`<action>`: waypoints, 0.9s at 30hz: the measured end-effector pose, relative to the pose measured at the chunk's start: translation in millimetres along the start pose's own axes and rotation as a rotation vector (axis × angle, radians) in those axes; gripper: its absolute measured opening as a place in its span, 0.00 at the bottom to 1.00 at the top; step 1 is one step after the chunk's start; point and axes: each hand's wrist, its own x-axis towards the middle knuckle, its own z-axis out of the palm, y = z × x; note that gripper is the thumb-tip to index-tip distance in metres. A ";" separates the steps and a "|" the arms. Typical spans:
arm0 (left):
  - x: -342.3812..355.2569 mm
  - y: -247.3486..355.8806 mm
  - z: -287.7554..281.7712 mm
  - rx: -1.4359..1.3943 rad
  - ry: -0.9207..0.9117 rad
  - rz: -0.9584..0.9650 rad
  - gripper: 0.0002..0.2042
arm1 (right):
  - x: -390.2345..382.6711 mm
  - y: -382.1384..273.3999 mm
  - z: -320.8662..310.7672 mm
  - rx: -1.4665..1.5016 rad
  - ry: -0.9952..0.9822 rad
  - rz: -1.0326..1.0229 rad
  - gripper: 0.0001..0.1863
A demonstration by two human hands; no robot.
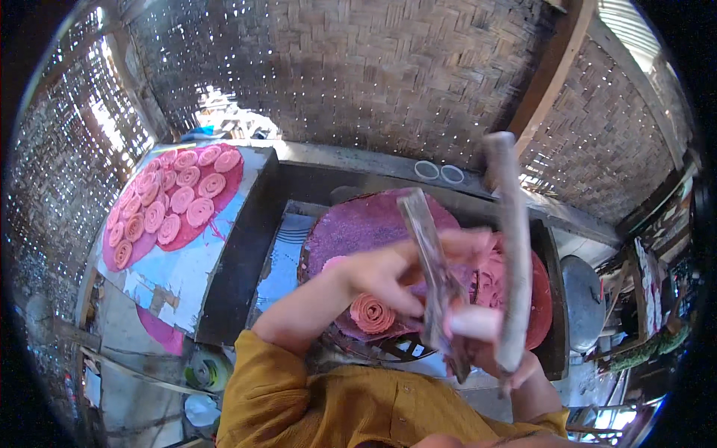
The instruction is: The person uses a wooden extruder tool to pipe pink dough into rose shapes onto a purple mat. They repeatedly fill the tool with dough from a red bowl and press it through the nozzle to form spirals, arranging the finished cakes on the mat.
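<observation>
My left hand (396,276) reaches behind a worn wooden press tool (422,239), its fingers blurred and partly covered by it. Low on the right, my right hand (523,373) is closed on that tool, near the foot of a pale, raised lever (511,261). A white cylinder (474,322) sits between the bars. Beneath my left hand lies a coiled pink piece (371,313) on a round purple mat (381,216). Loose pink strands (489,284) are heaped behind the lever, at the mat's right side.
On the left, a board (160,291) holds several pink coils. A dark trough (246,246) surrounds the mat. Two white rings (427,169) lie on the back ledge. A grey round lid (581,299) is at right. Woven walls and a wooden post (541,89) enclose the space.
</observation>
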 end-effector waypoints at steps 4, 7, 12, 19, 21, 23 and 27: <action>73.8 32.4 24.3 -0.562 -0.363 0.421 0.63 | -5.4 -6.2 1.7 0.042 0.138 0.086 0.57; 81.4 29.8 17.9 -0.287 -0.313 0.620 0.67 | 14.3 -38.9 -6.8 -0.023 0.081 0.214 0.56; 76.4 -16.1 -22.6 -0.644 0.025 0.279 0.55 | 2.5 -35.8 -13.8 0.017 0.227 0.224 0.56; 46.3 -93.1 -93.6 -0.840 0.381 0.308 0.19 | 30.3 -55.4 -25.6 -0.053 0.204 0.231 0.55; 36.8 -105.5 -106.9 -0.919 0.438 0.278 0.15 | 31.2 -53.3 -26.7 -0.047 0.203 0.251 0.54; 32.7 -114.3 -110.0 -0.983 0.502 0.275 0.19 | 32.6 -52.3 -18.4 -0.034 0.225 0.258 0.54; 18.4 -117.8 -116.6 -1.012 0.441 0.371 0.18 | 29.2 -53.3 -30.1 -0.024 0.194 0.301 0.54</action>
